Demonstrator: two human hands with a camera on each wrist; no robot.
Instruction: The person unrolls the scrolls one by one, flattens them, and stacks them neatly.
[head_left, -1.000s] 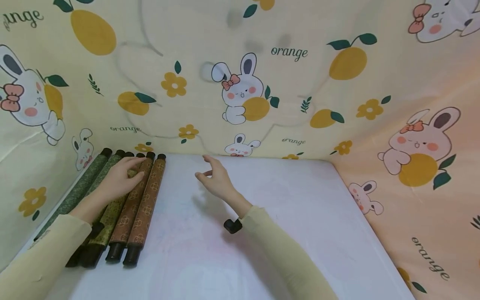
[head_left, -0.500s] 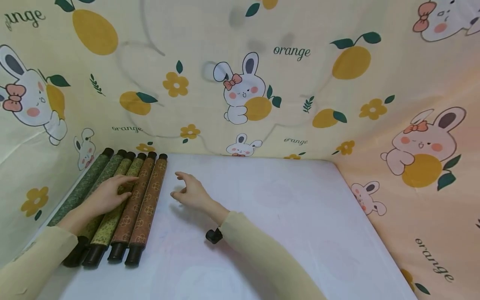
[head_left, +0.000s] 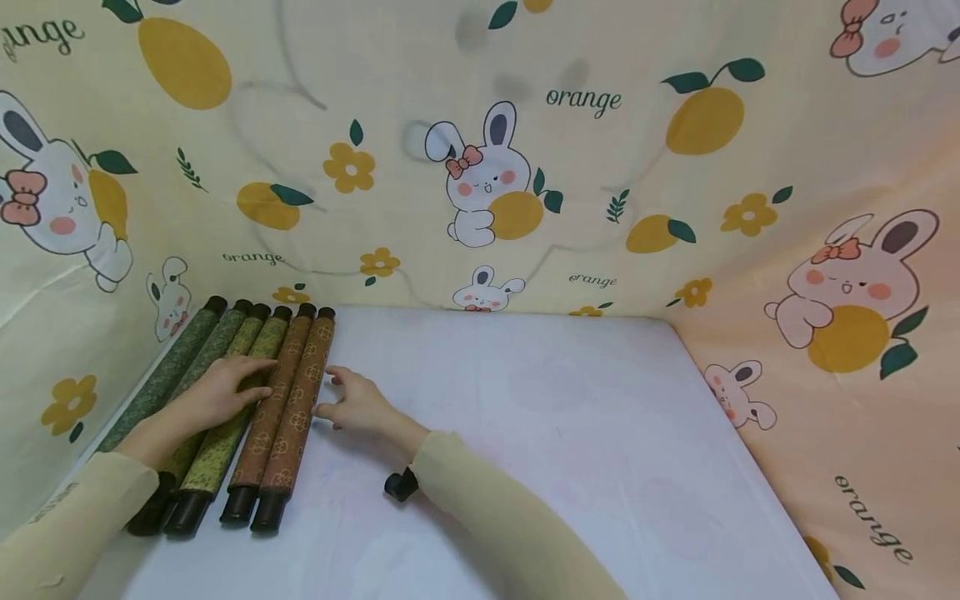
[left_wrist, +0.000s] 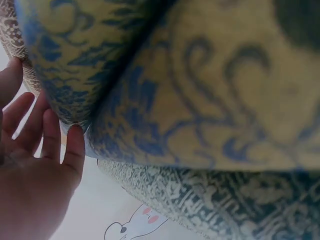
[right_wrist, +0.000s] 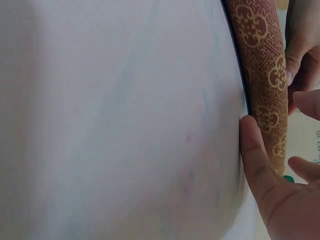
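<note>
Six-like rolled scrolls with black end knobs lie side by side at the left of the table. The rightmost brown scroll (head_left: pixel 299 408) has a gold flower pattern, and a second brown scroll (head_left: pixel 262 433) lies against it. My left hand (head_left: pixel 221 392) reaches over the yellow-green scroll (head_left: pixel 217 454), its fingertips at the left brown one. In the left wrist view its fingers (left_wrist: pixel 75 147) are extended along the patterned rolls. My right hand (head_left: pixel 363 406) is at the right side of the rightmost scroll. In the right wrist view one fingertip (right_wrist: pixel 247 122) is at that scroll's lower edge, fingers loosely spread.
Further left lie dark green scrolls (head_left: pixel 161 379), partly under the left arm. A white table (head_left: pixel 540 467) extends to the right. Cloth walls (head_left: pixel 405 67) with rabbit and orange prints enclose the back and sides. A small black device (head_left: pixel 401 485) is on my right wrist.
My right hand has moved left and nearer, from mid-table to the rightmost brown scroll. My left hand came down nearer along the scrolls, then stayed almost still.
</note>
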